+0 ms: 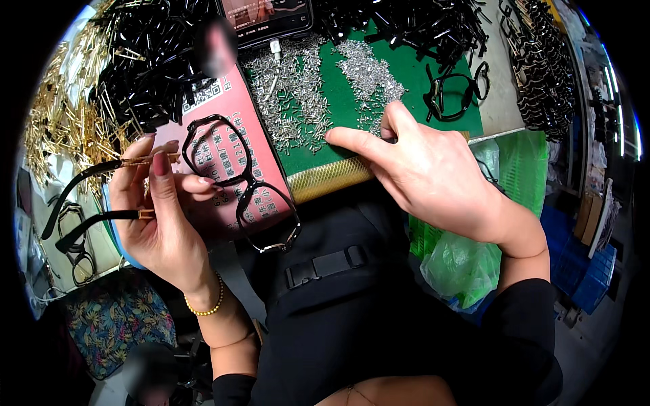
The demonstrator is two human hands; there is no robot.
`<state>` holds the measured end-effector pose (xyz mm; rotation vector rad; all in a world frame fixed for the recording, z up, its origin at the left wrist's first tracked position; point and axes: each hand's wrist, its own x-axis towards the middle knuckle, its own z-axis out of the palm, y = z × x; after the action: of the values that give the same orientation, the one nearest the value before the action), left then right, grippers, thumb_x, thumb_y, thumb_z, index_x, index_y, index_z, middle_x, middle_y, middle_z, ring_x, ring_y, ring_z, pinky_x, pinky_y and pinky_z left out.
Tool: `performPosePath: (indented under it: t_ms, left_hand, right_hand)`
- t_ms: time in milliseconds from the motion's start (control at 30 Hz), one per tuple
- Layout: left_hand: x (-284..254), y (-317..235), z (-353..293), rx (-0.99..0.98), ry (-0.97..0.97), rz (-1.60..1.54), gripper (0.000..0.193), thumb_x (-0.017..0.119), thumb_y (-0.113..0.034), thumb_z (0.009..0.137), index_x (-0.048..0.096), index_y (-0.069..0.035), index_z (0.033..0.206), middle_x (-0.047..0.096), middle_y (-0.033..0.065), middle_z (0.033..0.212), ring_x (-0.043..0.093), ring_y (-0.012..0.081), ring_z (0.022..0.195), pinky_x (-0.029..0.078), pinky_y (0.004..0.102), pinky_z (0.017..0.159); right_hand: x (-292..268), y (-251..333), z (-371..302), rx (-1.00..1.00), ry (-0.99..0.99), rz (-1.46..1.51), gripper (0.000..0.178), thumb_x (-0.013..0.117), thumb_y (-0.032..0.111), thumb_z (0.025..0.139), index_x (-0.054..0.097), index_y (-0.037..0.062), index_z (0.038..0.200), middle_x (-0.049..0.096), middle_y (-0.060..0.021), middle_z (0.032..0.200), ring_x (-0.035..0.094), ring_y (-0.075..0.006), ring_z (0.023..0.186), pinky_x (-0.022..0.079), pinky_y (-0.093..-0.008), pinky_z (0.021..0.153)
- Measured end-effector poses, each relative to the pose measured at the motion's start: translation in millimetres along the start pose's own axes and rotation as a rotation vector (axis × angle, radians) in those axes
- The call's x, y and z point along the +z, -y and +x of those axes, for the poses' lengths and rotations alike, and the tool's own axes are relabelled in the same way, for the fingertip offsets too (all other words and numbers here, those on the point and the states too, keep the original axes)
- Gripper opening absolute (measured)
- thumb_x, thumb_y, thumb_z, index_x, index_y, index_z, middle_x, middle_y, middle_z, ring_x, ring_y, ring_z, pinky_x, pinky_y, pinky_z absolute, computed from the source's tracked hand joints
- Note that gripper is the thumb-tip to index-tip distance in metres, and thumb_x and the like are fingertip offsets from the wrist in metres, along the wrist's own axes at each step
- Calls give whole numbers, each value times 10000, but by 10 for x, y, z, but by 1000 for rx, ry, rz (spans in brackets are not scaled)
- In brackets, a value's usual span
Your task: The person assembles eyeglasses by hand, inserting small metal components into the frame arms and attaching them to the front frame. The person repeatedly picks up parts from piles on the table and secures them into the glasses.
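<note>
At 9 o'clock the left hand (159,203) has a half-closed grip, fingers curled round the gold ends of two temples (101,218), a fingertip against the black frame (249,179), which lies at 10 o'clock from centre; whether frame and temples are joined I cannot tell. At 2 o'clock the right hand (433,172) has a loose, partly open grip, one tip at the edge of the screws (298,101); whether it has hold of a screw I cannot tell. A tiny screw could slip from fingertips and roll toward 6 o'clock, off the mat (330,78), if the pinch is poor. The frame could swing or drop, being lightly held on one side, and a brushing wrist could scatter the piles. Counted: two hands, one held frame, two temples, two piles of screws, far too many to number singly, one phone (291,26) at 12 o'clock, one pair of glasses (467,95) lying at 2 o'clock, and at least one more pair near 9 o'clock.
</note>
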<state>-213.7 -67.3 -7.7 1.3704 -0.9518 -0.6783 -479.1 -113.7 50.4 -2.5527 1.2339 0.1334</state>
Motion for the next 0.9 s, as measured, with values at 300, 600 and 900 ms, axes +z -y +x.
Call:
performPosePath:
  t_ms: [300, 600, 900]
  left_hand:
    - [118, -26, 248, -126, 167, -62, 202, 539, -77, 1046, 536, 27, 1219, 650, 114, 1021, 675, 126, 697, 580, 230, 587]
    - [-5, -81, -33, -316, 437, 40, 172, 552, -42, 1029, 576, 12, 1190, 698, 102, 1023, 707, 109, 769, 547, 176, 561]
    - [40, -83, -27, -187, 455, 94, 109, 553, 5, 1009, 622, 15, 1093, 722, 89, 999, 704, 101, 741, 525, 184, 540]
  right_hand:
    - [-32, 21, 32, -69, 41, -62, 592, 606, 108, 885, 534, 287, 1444, 531, -154, 901, 655, -267, 647, 523, -369, 517]
    - [-84, 219, 89, -208, 75, 127, 665, 657, 113, 846, 532, 359, 1450, 519, -97, 874, 637, -254, 659, 515, -362, 519]
    - [5, 245, 260, -257, 80, 41, 635, 654, 84, 826, 569, 319, 1410, 512, -115, 892, 656, -256, 712, 501, -375, 509]
